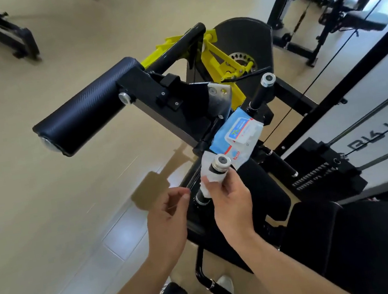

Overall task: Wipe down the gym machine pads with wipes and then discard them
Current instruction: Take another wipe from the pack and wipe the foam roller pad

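Head view: black gym machine handle (pixel 218 165) as landmark.
Right hand (pixel 231 199): fingers wrap thin white wipe (pixel 207 170) around handle.
Left hand (pixel 169 223): beside handle, fingers loosely curled, holding nothing.
Blue-white wipes pack (pixel 234 138): just above handle.

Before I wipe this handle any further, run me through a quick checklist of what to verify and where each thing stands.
1. Wipe in hand: ok. The right hand holds the white wipe wrapped on the near handle.
2. Left hand free: ok. Its fingers are loosely curled and hold nothing.
3. Wipes packet secure: cannot tell. It sits on the machine frame between the two handles; what it rests on is hidden.
4. Packet flap closed: not ok. The flap looks lifted.
5. Roller pad wiped: cannot tell.
6. Far handle within reach: ok, probably.
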The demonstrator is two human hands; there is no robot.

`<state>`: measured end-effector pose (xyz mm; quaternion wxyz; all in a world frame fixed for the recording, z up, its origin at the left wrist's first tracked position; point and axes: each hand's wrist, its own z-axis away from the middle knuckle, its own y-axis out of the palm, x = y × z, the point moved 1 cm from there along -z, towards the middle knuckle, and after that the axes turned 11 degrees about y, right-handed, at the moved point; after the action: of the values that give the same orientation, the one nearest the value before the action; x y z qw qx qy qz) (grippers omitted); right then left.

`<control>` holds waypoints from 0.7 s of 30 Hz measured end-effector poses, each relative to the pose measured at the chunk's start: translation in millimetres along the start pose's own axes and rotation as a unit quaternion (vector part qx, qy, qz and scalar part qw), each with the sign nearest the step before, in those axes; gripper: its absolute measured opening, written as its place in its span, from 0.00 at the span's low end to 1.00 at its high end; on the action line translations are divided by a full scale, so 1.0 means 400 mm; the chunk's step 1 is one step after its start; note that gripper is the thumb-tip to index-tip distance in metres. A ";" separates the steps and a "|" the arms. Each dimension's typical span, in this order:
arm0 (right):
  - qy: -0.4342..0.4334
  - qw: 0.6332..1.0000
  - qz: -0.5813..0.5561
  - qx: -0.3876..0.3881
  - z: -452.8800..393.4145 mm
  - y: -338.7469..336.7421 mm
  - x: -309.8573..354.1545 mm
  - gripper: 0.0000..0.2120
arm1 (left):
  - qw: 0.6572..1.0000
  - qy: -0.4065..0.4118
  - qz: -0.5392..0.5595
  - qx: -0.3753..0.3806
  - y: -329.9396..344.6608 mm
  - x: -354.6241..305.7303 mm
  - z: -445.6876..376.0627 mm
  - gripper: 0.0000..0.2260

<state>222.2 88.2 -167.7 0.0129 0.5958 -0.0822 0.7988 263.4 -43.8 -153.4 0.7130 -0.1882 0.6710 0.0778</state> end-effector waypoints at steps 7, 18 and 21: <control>-0.027 0.999 0.013 0.016 -0.013 -0.021 0.014 0.17 | 0.999 -0.011 -0.037 -0.032 -0.039 -0.028 0.047 0.08; -0.010 0.985 0.154 0.073 -0.016 -0.036 -0.053 0.16 | 0.997 0.015 -0.066 0.042 -0.012 -0.097 0.077 0.11; -0.070 0.991 0.109 0.041 -0.041 -0.050 0.040 0.13 | 0.997 0.027 -0.062 0.040 -0.020 -0.106 0.077 0.09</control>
<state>204.2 109.1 -154.5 -0.1042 0.6376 -0.1149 0.7546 291.0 -33.7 -109.3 0.7052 -0.2026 0.6795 0.0013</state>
